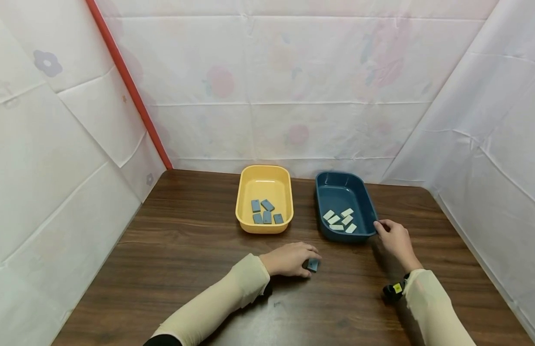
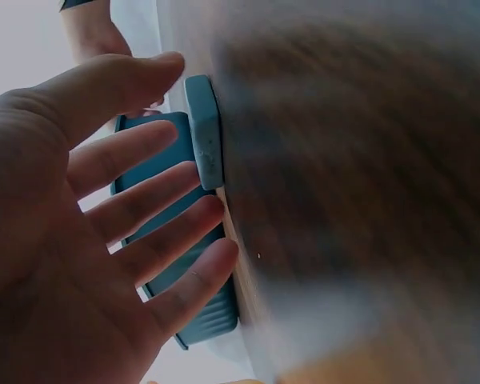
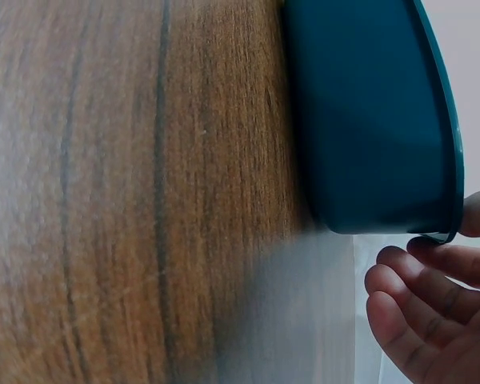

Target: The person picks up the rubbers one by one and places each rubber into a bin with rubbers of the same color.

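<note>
A blue-grey domino-like tile (image 1: 312, 265) lies on the table in front of the two bins. My left hand (image 1: 290, 259) is right at this tile, thumb and fingers spread around it without gripping. In the left wrist view the tile (image 2: 204, 132) is close beyond the thumb tip and fingertips. At the right, my right hand (image 1: 394, 240) pinches the rim of the dark blue plastic bin (image 1: 342, 180) near its front right corner. In the right wrist view the thumb and index finger hold that rim (image 3: 456, 176), the other fingers loosely bent below.
Left of the blue bin stands a yellow bin (image 1: 265, 173) with several blue-grey tiles (image 1: 267, 217) inside. Several cream tiles (image 1: 334, 219) lie in the blue bin. The brown wooden table (image 1: 185, 230) backs onto white sheeting (image 1: 267, 129), which also hangs at both sides.
</note>
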`<state>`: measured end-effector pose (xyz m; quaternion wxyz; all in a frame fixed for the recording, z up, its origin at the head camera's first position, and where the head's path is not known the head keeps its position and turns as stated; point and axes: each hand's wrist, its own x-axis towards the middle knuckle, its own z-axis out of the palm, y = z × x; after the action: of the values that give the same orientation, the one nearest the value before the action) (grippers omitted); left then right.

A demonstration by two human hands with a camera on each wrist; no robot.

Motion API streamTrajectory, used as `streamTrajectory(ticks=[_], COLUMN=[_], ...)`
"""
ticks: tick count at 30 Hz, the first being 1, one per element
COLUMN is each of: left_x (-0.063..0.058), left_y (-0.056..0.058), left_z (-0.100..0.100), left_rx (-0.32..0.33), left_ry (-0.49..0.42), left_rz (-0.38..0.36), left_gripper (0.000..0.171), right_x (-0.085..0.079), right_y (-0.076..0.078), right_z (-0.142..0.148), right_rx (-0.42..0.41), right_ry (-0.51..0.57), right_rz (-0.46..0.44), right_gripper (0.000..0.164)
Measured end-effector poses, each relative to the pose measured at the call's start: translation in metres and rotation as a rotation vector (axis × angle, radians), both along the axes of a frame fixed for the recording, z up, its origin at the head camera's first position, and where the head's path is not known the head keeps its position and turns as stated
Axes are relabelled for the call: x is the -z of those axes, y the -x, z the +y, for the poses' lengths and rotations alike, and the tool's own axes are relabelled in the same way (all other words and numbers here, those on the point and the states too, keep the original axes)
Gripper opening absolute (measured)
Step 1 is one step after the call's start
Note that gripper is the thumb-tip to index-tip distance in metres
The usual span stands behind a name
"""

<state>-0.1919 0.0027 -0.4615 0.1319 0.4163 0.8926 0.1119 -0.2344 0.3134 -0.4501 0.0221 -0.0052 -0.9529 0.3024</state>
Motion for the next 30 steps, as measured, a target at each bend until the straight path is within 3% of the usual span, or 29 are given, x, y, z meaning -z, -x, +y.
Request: streamTrajectory(ticks=[14,21,30], left_x=[0.003,0.000,-0.017], left_y=[-0.001,-0.001,0.002], left_z=[0.008,0.005,-0.004], left_rx=[0.016,-0.018,-0.088], left_ry=[-0.001,-0.042,-0.126], left_rz=[0.143,0.111,0.118], left_gripper=[0.030,0.024,0.028], right_x=[0.002,0.000,-0.001], right_y=[-0.002,-0.001,0.000], right_z=[-0.002,-0.003,-0.002], right_rx=[0.004,0.020,0.016], right_ry=[0.007,0.019,0.009], right_rz=[-0.014,-0.027,-0.013], right_gripper=[0.048,0.049,0.049])
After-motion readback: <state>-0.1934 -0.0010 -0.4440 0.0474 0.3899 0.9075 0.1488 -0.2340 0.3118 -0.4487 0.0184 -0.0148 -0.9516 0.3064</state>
